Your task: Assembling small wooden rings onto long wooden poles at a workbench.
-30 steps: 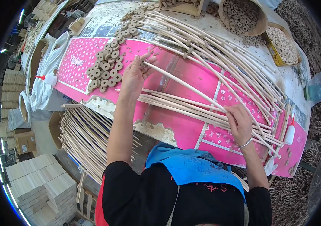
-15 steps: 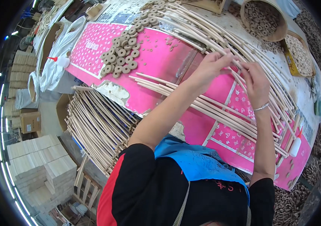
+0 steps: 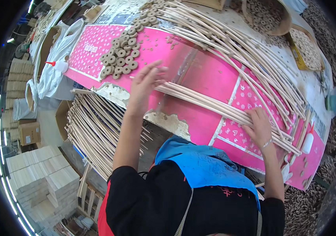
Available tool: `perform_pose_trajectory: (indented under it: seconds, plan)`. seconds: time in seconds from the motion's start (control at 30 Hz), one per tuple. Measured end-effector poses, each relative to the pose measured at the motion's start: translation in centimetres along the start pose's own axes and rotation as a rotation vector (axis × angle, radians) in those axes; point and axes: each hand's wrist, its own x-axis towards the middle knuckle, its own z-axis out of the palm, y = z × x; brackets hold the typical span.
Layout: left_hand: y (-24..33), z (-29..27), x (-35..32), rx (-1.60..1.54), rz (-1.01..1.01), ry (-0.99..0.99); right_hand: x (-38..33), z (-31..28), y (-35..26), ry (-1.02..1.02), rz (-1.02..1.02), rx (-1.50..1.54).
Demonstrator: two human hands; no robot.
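Observation:
A small bundle of thin wooden rods (image 3: 211, 103) lies slantwise across the pink tabletop in front of me. Over its left end hovers my left hand (image 3: 146, 84), fingers stretched out and apart, holding nothing. My right hand (image 3: 259, 126) is closed around the rods toward their right end, thumb on the near side. Past the bundle, many more wooden rods (image 3: 250, 59) are spread in a long curved row, some with small wooden pieces on them. Left of the bundle sits a heap of wooden rings (image 3: 122, 55), brownish with centre holes.
A tipped round tub (image 3: 268, 19) of rings and a yellow tray (image 3: 306, 49) of small pale pieces stand at the far right. Glue bottles (image 3: 308, 142) (image 3: 59, 66) lie at both sides. Below the table's left edge is a stack of rods (image 3: 95, 131).
Both hands have left the far row of rods. My left hand moved left to the bundle's end and opened; my right came nearer and closed on the bundle.

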Motion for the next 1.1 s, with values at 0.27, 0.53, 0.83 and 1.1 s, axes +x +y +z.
perform_pose_trajectory:
  seconds: [0.27, 0.53, 0.83, 1.1]
  plan:
    - [1.4, -3.2, -1.9, 0.007, 0.073, 0.098, 0.9, 1.4, 1.7, -0.394, -0.074, 0.059]
    - [9.2, 3.9, -3.8, 0.2, 0.737, 0.085, 6.8, -6.1, -1.9, -0.162, -0.057, 0.266]
    - [-3.2, 16.9, 3.9, 0.921, 0.813, -0.65, 7.1, -18.3, 4.9, 0.111, 0.298, 1.02]
    - [-6.9, 28.5, 11.4, 1.09, 1.189, -0.874, -1.1, -26.4, 6.2, 0.559, 0.459, 0.942]
